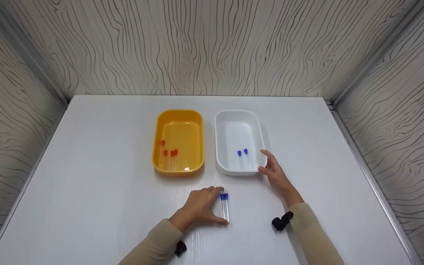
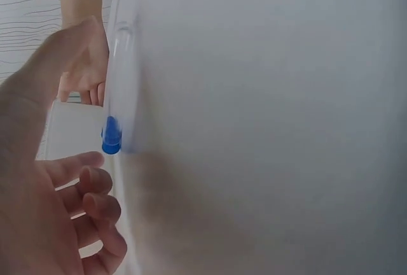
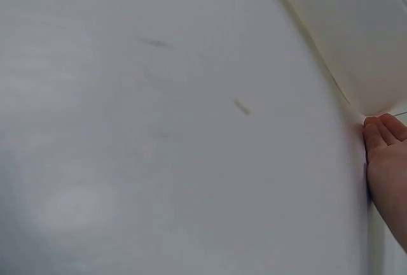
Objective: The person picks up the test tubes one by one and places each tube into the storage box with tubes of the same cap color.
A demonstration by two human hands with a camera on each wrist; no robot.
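Observation:
Two clear tubes with blue caps lie side by side on the white table. My left hand is just left of them, thumb by their lower ends and fingertips by the caps. In the left wrist view a gap shows between the fingertips and the blue cap. With thumb and fingers at its near right corner, my right hand holds the white tray. The right wrist view shows fingertips against the tray's outer wall. Inside that tray lie two more blue-capped tubes.
Left of the white tray stands a yellow tray holding several tubes with red caps. The white table is bounded by wood-patterned panels at the back and both sides. Black wrist devices sit by the sleeves.

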